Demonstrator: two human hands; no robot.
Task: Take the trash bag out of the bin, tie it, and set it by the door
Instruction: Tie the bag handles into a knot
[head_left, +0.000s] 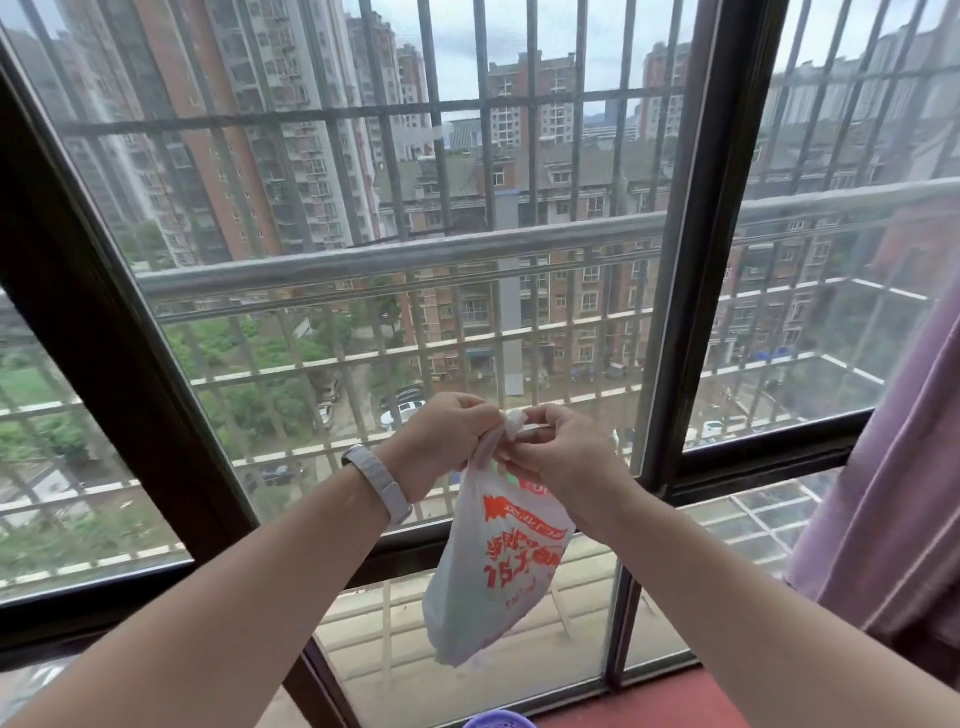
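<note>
A small white plastic trash bag (493, 566) with orange-red print hangs in the air in front of the window. Its top is bunched into a twisted neck (511, 423) between my hands. My left hand (441, 441), with a pale watch band on the wrist, pinches the neck from the left. My right hand (561, 452) grips the bag's handle ends from the right, fingers closed on the plastic. The bag's body dangles freely below both hands. No door is in view.
A large dark-framed window (691, 291) with metal security bars fills the view. A purple curtain (893, 493) hangs at the right. The purple rim of a bin or basket (496, 721) shows at the bottom edge, on a red sill (649, 701).
</note>
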